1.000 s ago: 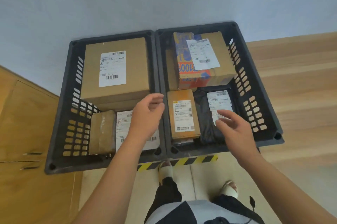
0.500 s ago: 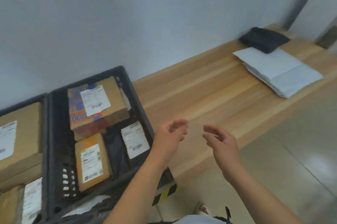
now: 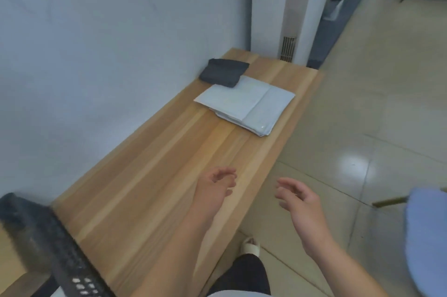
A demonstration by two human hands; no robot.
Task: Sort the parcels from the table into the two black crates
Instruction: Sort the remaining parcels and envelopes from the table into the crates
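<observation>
Fingers of the left hand and right hand: loosely curled, apart, empty, at the light wooden worktop's near end. The view has swung off the black slatted plastic crate, now cut off beside that end. The next pickup, flat white mailer parcels and dark grey soft pouch, lies at the worktop's far end. Stack count unclear.

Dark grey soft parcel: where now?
Head view, upper centre: dark grey soft parcel, far end of wooden table, against the wall, overlapping the white flat mailers.
</observation>
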